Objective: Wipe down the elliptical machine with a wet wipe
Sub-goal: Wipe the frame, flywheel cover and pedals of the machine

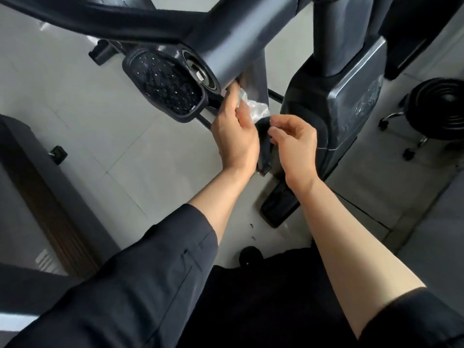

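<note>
The left hand gripped the crumpled wet wipe against the dark frame of the elliptical machine — just beside it, the right hand was loosely curled, pinching the wipe's lower edge.

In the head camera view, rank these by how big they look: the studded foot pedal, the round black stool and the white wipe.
1. Foot pedal and stool: look similar; the stool is cut off by the frame edge, so unranked.
2. Wipe: smallest, partly hidden by the left hand.

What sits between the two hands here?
In the head view, a dark upright bar of the elliptical stands between left hand and right hand, with the wet wipe above.
</note>
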